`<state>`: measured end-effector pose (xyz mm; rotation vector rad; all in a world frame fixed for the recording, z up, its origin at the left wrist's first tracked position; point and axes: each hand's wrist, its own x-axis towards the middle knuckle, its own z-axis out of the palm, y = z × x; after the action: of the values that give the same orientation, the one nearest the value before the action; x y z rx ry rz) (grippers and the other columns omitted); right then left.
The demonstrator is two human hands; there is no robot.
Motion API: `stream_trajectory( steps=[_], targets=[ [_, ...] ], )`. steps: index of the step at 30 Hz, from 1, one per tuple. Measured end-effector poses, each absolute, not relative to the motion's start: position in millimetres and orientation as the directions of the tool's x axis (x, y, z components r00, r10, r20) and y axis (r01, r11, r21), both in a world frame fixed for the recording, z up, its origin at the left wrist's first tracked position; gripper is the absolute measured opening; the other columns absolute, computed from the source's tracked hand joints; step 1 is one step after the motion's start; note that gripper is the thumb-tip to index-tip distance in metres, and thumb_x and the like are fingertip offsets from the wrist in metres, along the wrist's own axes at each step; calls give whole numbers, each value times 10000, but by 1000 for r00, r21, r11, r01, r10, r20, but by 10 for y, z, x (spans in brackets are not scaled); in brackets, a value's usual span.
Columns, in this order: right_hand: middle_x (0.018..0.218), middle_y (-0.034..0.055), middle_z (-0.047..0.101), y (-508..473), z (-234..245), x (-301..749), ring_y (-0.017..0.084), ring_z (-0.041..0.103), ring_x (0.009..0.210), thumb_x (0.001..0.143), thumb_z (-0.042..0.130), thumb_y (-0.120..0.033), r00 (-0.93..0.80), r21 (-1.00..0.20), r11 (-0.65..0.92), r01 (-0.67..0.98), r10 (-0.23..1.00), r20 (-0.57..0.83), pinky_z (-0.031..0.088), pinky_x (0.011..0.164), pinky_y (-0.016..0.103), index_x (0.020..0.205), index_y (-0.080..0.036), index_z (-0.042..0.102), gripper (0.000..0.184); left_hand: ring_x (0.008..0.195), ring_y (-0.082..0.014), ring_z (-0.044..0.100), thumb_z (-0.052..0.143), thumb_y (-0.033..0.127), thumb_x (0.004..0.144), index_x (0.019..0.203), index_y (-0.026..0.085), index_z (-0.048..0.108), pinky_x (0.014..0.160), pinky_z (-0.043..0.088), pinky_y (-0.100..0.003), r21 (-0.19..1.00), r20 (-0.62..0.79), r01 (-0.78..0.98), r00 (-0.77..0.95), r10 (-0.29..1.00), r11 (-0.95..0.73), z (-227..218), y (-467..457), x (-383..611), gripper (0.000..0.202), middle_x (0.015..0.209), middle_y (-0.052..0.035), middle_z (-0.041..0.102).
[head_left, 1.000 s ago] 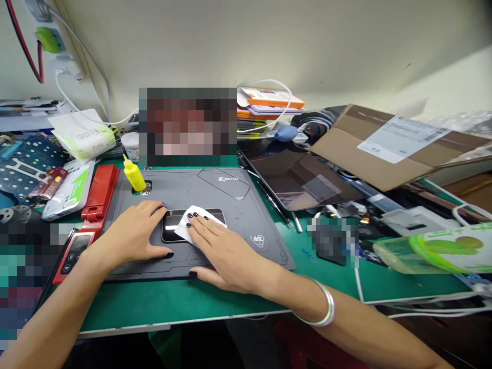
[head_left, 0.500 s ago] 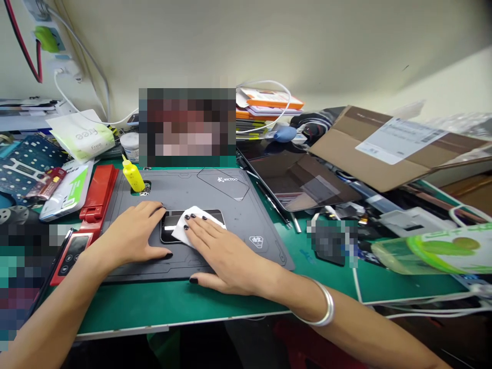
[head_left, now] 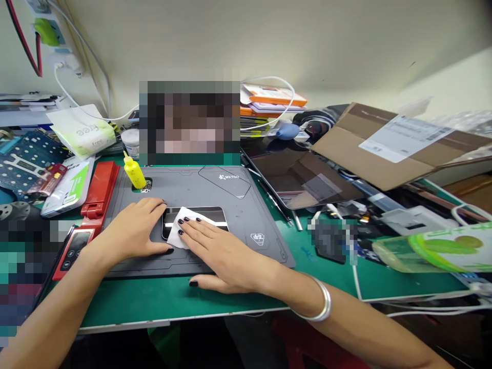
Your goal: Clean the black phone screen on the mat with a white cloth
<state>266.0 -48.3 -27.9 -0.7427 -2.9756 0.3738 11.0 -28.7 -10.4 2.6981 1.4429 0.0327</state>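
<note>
A black phone (head_left: 213, 213) lies screen up on a dark grey work mat (head_left: 230, 200). My right hand (head_left: 219, 251) rests flat on a white wipe (head_left: 180, 230), pressing it onto the phone's left part with fingers stretched out. My left hand (head_left: 134, 230) lies flat on the mat and steadies the phone's left end with thumb and fingers. A silver bangle (head_left: 319, 302) circles my right wrist.
A yellow dropper bottle (head_left: 134, 172) stands at the mat's back left, beside a red tool (head_left: 98, 192). A dark tablet (head_left: 303, 179), a cardboard box (head_left: 388, 143), cables and packets crowd the right. The green bench mat (head_left: 172, 302) runs along the front edge.
My right hand has slid the white wipe leftward along the phone's screen, uncovering more of the phone's right part. My left hand has stayed in place.
</note>
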Motion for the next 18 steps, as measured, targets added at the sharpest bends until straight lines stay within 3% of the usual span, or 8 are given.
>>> stream_trajectory(
  steps=[6,13,18],
  targets=[
    [1570,268,310,-368,-311,2701,377,279,1475,954,539,-502,-756,-179,747,640,654,26,314,1186,561,1471,-1,398,734,1282,-366,511,717,593,750,1324,125,528,1049,443,-469,72,-36,825,564,825,-561,-90,-276,110,765,1404,-188,528],
    [1578,254,304,-479,-291,2611,358,242,1492,940,530,-573,-882,-252,856,450,471,24,252,1219,538,1456,4,423,782,1254,-368,530,687,588,764,1321,150,527,1024,457,-476,84,-11,822,566,824,-564,-99,-278,116,727,1376,-180,546],
    [1581,249,303,-387,-262,2642,358,266,1483,946,550,-518,-806,-191,793,578,592,18,279,1210,520,1467,-7,410,743,1267,-368,520,707,588,749,1327,158,517,1029,453,-472,78,-31,825,563,826,-559,-93,-274,116,745,1398,-172,534]
  ],
)
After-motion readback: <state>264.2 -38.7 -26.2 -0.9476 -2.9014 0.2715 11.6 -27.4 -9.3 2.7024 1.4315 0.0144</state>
